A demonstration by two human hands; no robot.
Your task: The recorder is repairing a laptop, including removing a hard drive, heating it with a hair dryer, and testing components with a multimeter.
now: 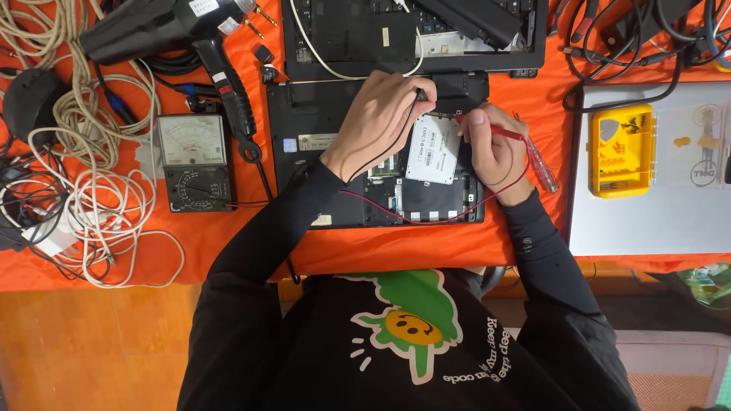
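An opened black laptop base [304, 129] lies on an orange cloth, with a silver rectangular drive [432, 148] resting inside it. My left hand [384, 114] pinches a black test probe [419, 94] at the drive's upper left corner. My right hand [495, 152] holds a red test probe [499, 132], its tip near the drive's upper right corner. Thin black and red leads run from the probes across the laptop toward an analog meter [194, 164] on the left.
A clear-handled screwdriver [539, 164] lies beside my right hand. A second dark laptop [411, 30] sits above. A black heat gun [152, 27] and tangled white cables [91, 152] lie left. At right, a yellow bit case [623, 151] rests on a silver laptop [647, 213].
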